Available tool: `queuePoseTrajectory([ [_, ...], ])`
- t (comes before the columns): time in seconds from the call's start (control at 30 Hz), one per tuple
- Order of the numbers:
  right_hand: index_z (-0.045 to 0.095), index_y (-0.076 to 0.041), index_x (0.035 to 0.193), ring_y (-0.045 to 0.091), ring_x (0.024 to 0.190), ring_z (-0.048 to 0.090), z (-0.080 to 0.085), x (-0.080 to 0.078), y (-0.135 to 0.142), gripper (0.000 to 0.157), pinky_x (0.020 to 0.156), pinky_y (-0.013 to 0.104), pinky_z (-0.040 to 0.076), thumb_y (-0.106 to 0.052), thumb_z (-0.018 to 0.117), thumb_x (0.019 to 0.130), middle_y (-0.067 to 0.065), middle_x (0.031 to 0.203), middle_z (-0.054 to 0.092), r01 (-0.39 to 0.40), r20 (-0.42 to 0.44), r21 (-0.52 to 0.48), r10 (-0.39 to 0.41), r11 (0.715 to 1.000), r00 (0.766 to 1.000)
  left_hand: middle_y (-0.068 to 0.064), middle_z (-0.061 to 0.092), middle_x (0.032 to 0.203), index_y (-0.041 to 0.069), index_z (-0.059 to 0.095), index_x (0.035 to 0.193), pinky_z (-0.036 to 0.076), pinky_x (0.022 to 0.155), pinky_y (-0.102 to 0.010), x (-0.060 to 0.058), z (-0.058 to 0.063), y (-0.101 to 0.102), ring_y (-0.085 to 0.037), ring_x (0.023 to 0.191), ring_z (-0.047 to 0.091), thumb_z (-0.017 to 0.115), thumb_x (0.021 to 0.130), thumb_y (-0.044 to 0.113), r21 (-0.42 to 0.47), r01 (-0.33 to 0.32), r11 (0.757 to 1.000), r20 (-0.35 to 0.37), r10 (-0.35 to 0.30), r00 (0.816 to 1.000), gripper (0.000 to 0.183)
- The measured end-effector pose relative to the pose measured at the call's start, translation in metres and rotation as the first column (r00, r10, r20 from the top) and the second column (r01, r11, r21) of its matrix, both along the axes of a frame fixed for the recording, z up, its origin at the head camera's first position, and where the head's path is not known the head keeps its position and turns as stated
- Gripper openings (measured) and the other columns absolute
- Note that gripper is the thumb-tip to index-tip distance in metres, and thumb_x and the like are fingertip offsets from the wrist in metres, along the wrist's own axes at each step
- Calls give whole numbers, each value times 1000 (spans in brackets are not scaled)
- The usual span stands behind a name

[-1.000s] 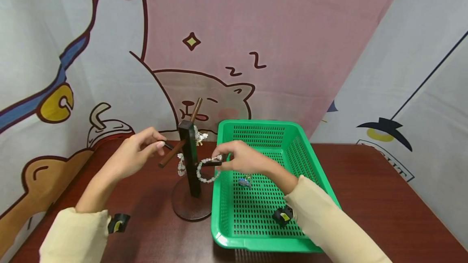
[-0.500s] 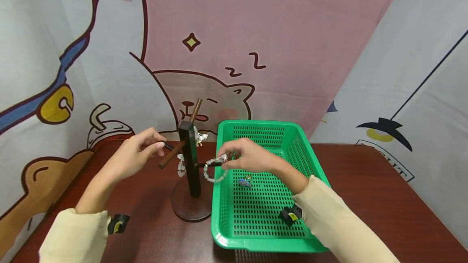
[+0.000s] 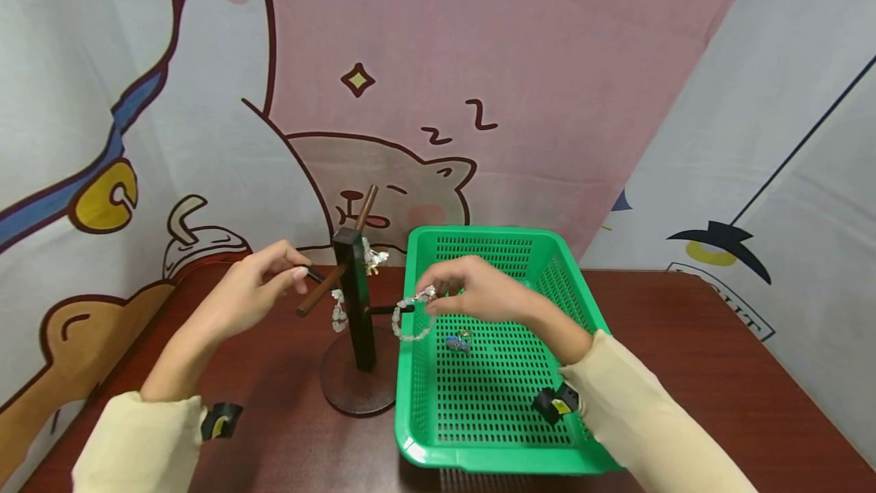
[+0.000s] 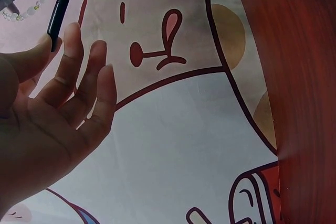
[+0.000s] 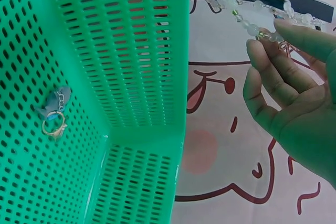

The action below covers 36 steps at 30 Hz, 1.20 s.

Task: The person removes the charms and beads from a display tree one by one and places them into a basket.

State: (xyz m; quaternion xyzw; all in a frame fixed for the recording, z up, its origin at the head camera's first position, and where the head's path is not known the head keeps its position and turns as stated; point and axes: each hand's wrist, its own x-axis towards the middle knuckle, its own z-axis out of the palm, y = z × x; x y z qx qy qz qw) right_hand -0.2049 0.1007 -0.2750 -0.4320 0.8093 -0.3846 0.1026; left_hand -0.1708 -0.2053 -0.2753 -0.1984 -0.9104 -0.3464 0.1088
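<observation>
My left hand (image 3: 249,291) pinches the end of a black peg (image 4: 62,9) on a dark wooden stand (image 3: 357,303), between thumb and fingertips. On the stand's other side, my right hand (image 3: 479,291) pinches a clear beaded bracelet (image 3: 396,323) near its charm. The bracelet's loop overlaps the tip of the right-hand peg (image 3: 383,310) in the head view. Pale beads (image 5: 253,29) show at the fingertips in the right wrist view. A second bracelet (image 3: 338,314) hangs left of the post, and another with a silvery charm (image 3: 373,259) hangs behind it.
A green perforated basket (image 3: 419,451) stands right of the stand, under my right forearm. Inside lies a blue-grey keychain (image 3: 457,342) with a metal ring. The stand's round base (image 3: 356,394) sits on the reddish-brown table (image 3: 287,447), close to the basket's rim. A cartoon cloth hangs behind.
My right hand has drawn the bracelet to the right along the peg, out to its tip, with the forearm shifting right too. My left hand stays on its peg.
</observation>
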Motion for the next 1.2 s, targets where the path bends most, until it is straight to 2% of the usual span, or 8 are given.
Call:
queuePoseTrajectory([
  [0.2,66,-6,94,12,69,56,5,0,4,11,61,29,45,-5,66,83,-1,82,63,-6,-2,-22,6,1000,1000,3,61,73,8,60,98,44,63,-31,0,0,0,-15,69,54,54,93,10,-5,2,1000,-1,-2,1000,9],
  [0.43,66,-9,92,13,73,57,9,2,8,10,66,30,47,-5,66,83,-2,82,63,-6,3,-37,6,999,1000,3,61,73,8,60,99,46,64,-32,1,0,0,-15,70,56,54,93,11,0,2,1000,6,-2,1000,9],
  [0.63,66,-8,93,14,75,58,12,1,12,11,66,31,47,-3,65,83,4,86,64,9,0,-35,-9,999,1000,3,61,73,8,60,99,46,65,-34,1,0,0,-16,71,56,53,93,11,-2,2,1000,10,-2,1000,9],
  [0.87,66,-4,94,16,74,57,10,0,20,11,67,32,48,-2,66,82,0,86,63,45,7,-35,-45,998,999,3,60,73,8,59,99,46,66,-35,1,0,0,-16,71,56,53,93,12,-2,5,1000,17,-4,1000,9],
  [1.2,66,-5,96,26,72,60,4,-4,39,11,64,32,49,-5,63,86,7,88,63,98,29,-30,-98,995,995,3,60,73,8,59,100,46,67,-35,1,0,0,-17,73,57,53,93,12,3,7,1000,17,-7,1000,10],
])
